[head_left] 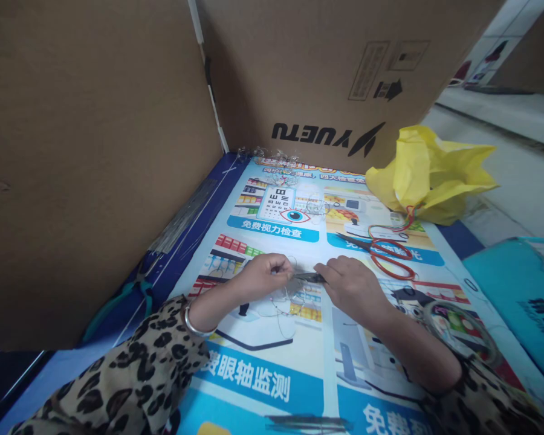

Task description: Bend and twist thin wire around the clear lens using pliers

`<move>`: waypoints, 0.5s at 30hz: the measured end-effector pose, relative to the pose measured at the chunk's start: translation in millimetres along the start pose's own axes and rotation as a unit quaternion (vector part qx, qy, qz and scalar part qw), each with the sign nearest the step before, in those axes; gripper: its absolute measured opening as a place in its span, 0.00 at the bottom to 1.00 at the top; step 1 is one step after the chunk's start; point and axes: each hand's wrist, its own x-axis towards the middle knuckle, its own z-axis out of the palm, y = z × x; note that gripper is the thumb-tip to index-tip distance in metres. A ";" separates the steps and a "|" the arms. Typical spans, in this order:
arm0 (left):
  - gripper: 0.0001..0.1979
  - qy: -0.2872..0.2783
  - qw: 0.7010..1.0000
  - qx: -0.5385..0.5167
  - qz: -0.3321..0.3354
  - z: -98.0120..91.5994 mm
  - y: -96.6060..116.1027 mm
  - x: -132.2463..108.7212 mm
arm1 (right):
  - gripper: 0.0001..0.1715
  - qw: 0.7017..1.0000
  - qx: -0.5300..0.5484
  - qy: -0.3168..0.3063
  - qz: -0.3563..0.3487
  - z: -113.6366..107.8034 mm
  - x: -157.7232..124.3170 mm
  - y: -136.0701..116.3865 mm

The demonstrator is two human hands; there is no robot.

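Note:
My left hand is closed in a pinch around thin wire, of which a loose tangle hangs just below the fingers. In my right hand are dark pointed pliers, the handles hidden in the closed fingers. Their jaws point left and meet the wire at my left fingertips; whether they grip it I cannot tell. Scissors with red handles lie beyond my right hand. A second pair of pliers, teal-handled, rests to the left of my left forearm.
Cardboard panels stand at the left and back. More wire coils and a bundle of straight wires lie on the printed poster sheet. At right are a yellow bag, a roll of tape and a teal case. Dark wire lengths lie in front.

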 end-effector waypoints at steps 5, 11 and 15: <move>0.05 0.017 0.999 -0.023 -0.017 2.2 0.9 0.3 | 0.12 0.998 0.063 -0.005 0.022 4.5 -1.5 0.7; 0.05 0.055 0.998 -0.036 0.003 7.4 0.2 -1.0 | 0.12 0.998 0.046 0.017 0.037 5.4 -3.0 -1.2; 0.03 0.077 0.996 -0.037 0.006 9.9 2.4 -2.4 | 0.11 0.998 0.042 0.019 0.042 5.2 -3.3 -2.3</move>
